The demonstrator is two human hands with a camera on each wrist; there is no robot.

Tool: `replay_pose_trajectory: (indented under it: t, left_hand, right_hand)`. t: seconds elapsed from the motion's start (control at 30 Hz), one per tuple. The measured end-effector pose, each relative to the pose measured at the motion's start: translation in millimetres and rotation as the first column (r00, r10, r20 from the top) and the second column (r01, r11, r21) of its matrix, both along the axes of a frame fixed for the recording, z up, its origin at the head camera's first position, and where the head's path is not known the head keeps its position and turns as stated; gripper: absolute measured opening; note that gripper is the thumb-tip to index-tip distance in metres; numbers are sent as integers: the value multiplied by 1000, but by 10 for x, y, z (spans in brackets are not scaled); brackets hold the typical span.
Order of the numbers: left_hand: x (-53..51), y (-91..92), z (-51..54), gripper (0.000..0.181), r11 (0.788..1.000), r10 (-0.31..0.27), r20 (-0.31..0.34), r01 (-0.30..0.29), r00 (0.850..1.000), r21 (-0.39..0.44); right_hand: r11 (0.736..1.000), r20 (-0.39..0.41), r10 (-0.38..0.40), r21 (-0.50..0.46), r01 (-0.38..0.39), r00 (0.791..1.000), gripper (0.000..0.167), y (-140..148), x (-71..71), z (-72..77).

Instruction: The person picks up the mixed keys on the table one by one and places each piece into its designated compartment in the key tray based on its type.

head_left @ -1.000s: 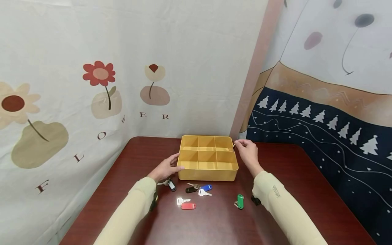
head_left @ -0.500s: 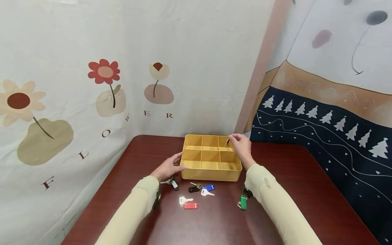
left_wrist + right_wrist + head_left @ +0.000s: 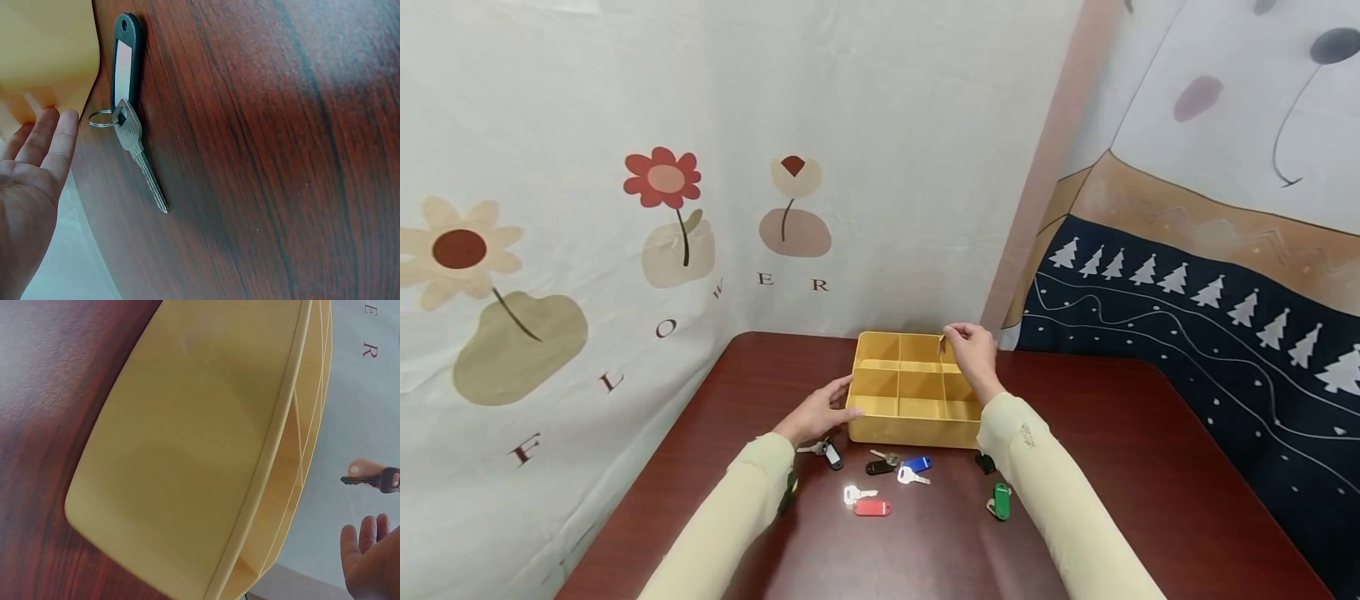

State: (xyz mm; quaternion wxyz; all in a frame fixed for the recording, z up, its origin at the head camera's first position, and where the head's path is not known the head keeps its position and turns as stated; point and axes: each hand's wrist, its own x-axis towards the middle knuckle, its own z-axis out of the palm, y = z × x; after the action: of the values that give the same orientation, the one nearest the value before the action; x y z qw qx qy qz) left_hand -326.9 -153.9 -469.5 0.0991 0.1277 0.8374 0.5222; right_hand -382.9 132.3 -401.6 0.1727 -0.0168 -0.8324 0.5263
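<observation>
A yellow box with several compartments stands at the back of the table. My left hand rests against its left side, thumb at the front rim and fingers extended. Over the back row of compartments my right hand pinches a key with a dark head, its blade hanging down in the head view. Beside the key in the right wrist view is an orange piece, too unclear to name. Close to my left hand lies a silver key on a ring with a black tag.
In front of the box lie a black tag with a brass key, a blue tag with a silver key, and a red tag with another. A green tag is further right. Curtains hang behind the table.
My right hand has moved left with the key, from beside the box's right edge to over its back row. My left hand stays at the box's left side. The head view has shifted slightly.
</observation>
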Motion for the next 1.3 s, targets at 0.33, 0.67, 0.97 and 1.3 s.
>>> replay_pose_trajectory:
  t: [0.33, 0.67, 0.97, 1.3]
  left_hand:
    - [35, 32, 27, 77, 999, -13, 2, 13, 1000, 34]
    - [67, 96, -15, 77, 998, -3, 21, 2, 1000, 57]
    - [76, 101, -19, 78, 998, 1, 16, -2, 1000, 65]
    - [55, 30, 21, 79, 998, 15, 34, -17, 999, 61]
  right_hand:
    - [1000, -18, -15, 16, 15, 1000, 23, -110, -115, -19]
    - [1000, 40, 20, 4, -20, 999, 22, -213, -188, -124]
    - [996, 48, 70, 44, -72, 996, 31, -231, -238, -147]
    - [987, 73, 140, 64, -145, 987, 38, -103, -199, -77]
